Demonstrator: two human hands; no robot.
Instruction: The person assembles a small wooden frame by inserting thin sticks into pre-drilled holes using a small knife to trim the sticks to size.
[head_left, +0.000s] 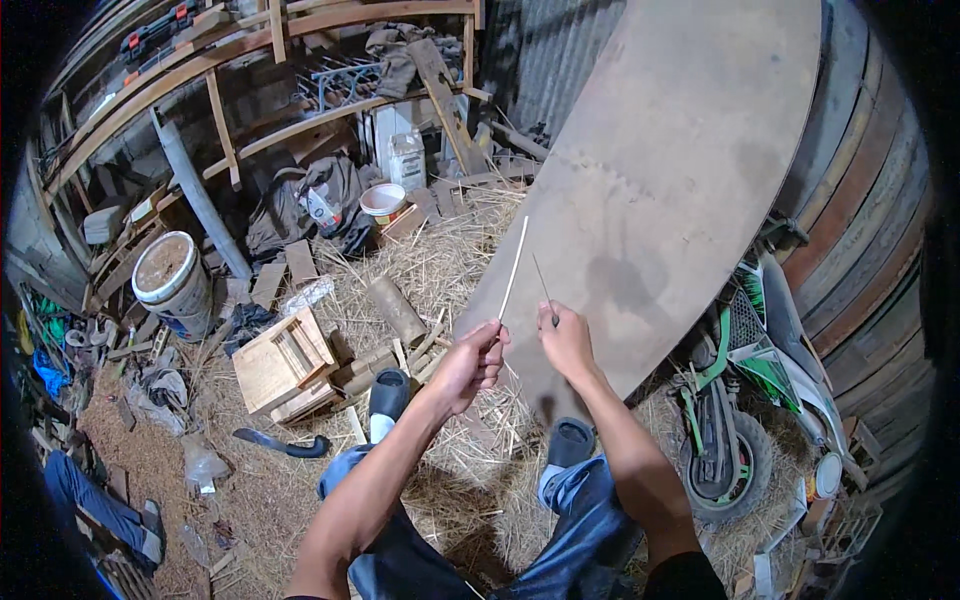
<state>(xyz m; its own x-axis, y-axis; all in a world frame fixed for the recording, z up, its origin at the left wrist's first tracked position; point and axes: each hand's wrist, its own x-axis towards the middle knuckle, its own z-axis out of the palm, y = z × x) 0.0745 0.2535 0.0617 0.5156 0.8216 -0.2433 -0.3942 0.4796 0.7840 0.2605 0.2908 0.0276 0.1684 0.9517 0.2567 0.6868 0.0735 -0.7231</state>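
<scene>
The thin pale strip, perhaps split bamboo, is probably very light, springy and easy to snap; its lower end seems a good place for holding. It extends forward from the left hand, whose fingers are curled closed around that end. Just beside, the right hand is closed on the handle of what looks like a narrow-bladed knife. Beyond both hands is a large brown board; straw lies around beneath them.

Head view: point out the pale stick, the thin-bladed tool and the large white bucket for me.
Pale stick [514, 268]: head view, midway along its exposed length.
Thin-bladed tool [543, 280]: head view, on its blade.
Large white bucket [183, 308]: head view, on its outer wall.
</scene>
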